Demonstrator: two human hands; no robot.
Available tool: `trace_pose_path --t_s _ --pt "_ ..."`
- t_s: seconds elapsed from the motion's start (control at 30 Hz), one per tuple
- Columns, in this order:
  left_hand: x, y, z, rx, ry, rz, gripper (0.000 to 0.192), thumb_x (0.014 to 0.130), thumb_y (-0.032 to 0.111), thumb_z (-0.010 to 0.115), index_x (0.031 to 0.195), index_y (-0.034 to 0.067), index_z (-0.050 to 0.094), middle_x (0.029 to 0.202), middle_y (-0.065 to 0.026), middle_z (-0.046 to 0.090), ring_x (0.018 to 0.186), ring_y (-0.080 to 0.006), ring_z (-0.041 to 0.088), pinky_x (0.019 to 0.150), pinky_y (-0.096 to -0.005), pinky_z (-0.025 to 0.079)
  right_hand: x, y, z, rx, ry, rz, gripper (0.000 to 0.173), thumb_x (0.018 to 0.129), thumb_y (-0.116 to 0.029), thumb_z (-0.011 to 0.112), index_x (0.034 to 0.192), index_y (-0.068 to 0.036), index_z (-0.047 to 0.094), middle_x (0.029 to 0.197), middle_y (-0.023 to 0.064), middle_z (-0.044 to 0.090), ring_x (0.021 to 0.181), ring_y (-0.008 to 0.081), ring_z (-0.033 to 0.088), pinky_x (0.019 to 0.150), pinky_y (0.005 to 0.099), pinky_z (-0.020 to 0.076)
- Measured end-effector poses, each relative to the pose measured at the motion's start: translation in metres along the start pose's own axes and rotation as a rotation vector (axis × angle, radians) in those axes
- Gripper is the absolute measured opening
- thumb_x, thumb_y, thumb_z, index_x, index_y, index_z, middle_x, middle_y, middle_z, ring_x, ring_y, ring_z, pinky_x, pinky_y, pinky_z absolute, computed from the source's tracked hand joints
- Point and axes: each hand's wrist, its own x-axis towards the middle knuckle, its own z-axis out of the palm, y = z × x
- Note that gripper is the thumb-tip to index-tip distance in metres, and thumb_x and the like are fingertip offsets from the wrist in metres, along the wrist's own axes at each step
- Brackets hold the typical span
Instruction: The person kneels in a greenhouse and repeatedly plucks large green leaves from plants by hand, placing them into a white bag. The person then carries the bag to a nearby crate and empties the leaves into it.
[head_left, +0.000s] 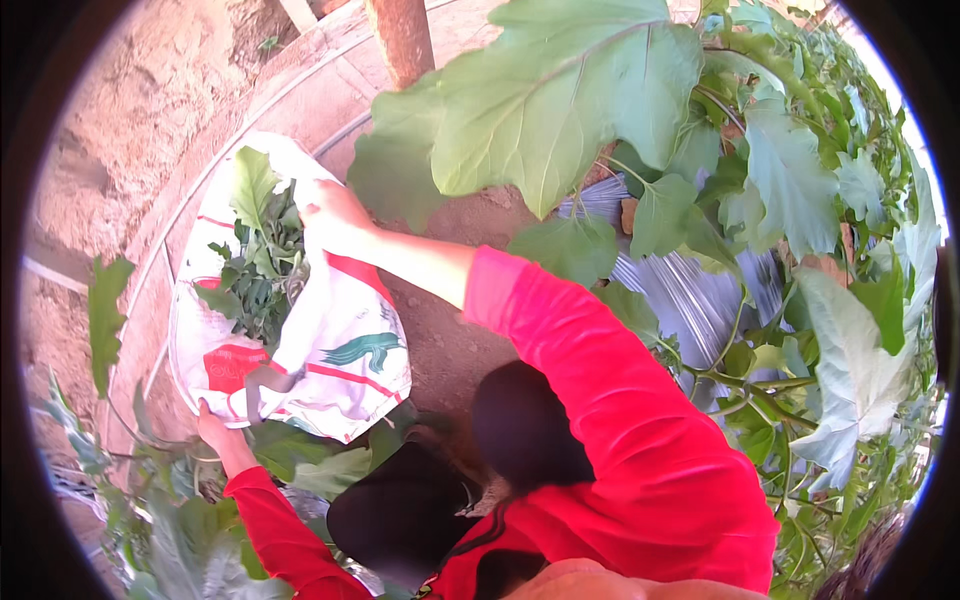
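A white woven plastic sack (349, 349) with red and green print stands on the ground at the left, its mouth wide. Cut green leaves and stems (262, 277) lie inside it. At the upper right of the sack's rim, my right hand (330, 217) grips the sack's edge; bright light washes out part of the hand. Lower down, my left hand (214, 433) pinches the rim near the bottom left corner. A dark strap or band (264, 386) crosses the front of the mouth.
Large lobed leaves (555, 97) hang close at the top. Dense leafy plants (787, 187) fill the right side, above silvery plastic mulch film (682, 289). A wooden post (401, 45) stands beyond the sack. More leaves (195, 532) crowd the lower left, near bare soil (165, 97) and thin pipes.
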Motion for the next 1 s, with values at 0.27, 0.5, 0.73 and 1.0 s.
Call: trace_pose_path --t_s 0.27,0.5,0.73,1.0 --pt "-0.05 -0.028 0.04 -0.072 -0.209 0.133 0.06 0.095 0.034 0.057 0.137 -0.004 0.04 0.129 -0.0176 0.054 0.117 -0.0304 0.055 0.1 -0.0448 0.043 -0.03 -0.021 -0.043 0.006 0.074 -0.118 0.042 0.086 -0.037 0.059 0.116 -0.007 0.062 0.106 0.0228 0.065 0.101 0.0352 0.063 0.086 0.0427 0.048" --pt "-0.132 -0.104 0.038 0.417 -0.374 0.521 0.052 0.096 0.028 0.055 0.14 0.003 0.041 0.126 -0.0148 0.055 0.111 -0.0223 0.054 0.096 -0.0347 0.043 -0.15 -0.01 -0.143 -0.275 -0.251 0.058 0.041 0.088 -0.039 0.062 0.113 -0.006 0.065 0.103 0.015 0.069 0.095 0.0253 0.066 0.084 0.0358 0.05" --pt "-0.272 -0.125 0.016 0.652 -1.137 0.262 0.034 0.098 0.017 0.05 0.127 0.001 0.056 0.098 -0.0102 0.067 0.077 -0.0117 0.06 0.074 -0.0254 0.049 -0.356 0.027 -0.282 -0.488 0.461 0.335 0.027 0.084 -0.028 0.062 0.102 -0.009 0.069 0.1 0.0135 0.069 0.094 0.0291 0.066 0.085 0.0374 0.0503" --pt "-0.326 -0.044 0.041 0.791 -1.219 0.436 0.027 0.096 0.014 0.053 0.119 0.002 0.061 0.094 -0.0045 0.065 0.074 -0.009 0.057 0.067 -0.0225 0.047 -0.351 -0.02 -0.341 -0.653 0.557 0.241 0.029 0.085 -0.03 0.061 0.107 -0.013 0.069 0.11 0.0127 0.066 0.103 0.0299 0.063 0.091 0.0384 0.0482"
